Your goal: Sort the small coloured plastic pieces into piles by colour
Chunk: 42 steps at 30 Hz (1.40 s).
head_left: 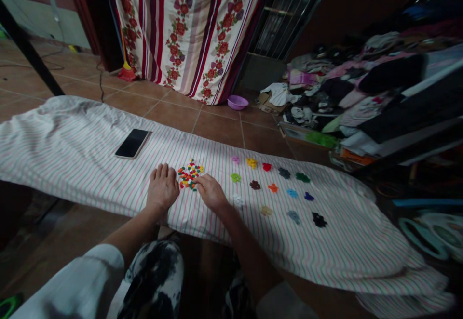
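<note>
A loose pile of small red, orange, yellow, green and white pieces lies on the striped cloth. My left hand rests flat, palm down, just left of the pile. Over the pile's right edge, my right hand has its fingertips pinched together; whether a piece is between them is too small to make out. Sorted single-colour heaps spread to the right in rows, among them a yellow heap, a lime green heap, a brown heap, a white heap and a black heap.
A phone lies on the striped cloth to the left. Beyond the cloth's far edge stand a purple bowl and a floral curtain. Clothes are heaped at the right, and dark slanting bars flank both sides.
</note>
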Each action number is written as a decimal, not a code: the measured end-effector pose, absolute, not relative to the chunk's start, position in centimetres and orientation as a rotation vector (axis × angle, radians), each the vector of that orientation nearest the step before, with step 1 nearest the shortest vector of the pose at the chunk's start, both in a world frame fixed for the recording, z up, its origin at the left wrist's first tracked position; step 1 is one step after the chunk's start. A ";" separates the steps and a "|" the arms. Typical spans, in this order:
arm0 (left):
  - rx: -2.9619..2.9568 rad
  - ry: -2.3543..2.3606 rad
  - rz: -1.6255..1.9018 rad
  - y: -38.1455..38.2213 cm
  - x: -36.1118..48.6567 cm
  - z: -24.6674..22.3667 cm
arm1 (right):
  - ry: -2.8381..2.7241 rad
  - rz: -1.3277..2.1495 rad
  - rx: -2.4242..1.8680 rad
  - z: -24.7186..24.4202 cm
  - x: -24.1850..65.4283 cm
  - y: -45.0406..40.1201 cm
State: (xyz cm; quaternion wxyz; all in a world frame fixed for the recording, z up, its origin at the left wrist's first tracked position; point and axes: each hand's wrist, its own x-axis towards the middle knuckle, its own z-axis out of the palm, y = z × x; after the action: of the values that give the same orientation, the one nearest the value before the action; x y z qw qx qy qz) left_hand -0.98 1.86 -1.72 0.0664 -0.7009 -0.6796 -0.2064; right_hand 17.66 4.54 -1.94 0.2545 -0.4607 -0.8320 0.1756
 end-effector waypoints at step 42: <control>-2.146 -1.976 -0.551 1.6 -1.2 -1.3 | -1.354 0.504 -1.365 2.0 28.9 5.8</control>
State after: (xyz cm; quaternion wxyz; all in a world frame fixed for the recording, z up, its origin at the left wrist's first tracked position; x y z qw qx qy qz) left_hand -1.16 1.58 -1.32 0.0864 -0.7200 -0.6632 -0.1849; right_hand 28.91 5.77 2.02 0.5455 -0.5757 -0.5708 0.2125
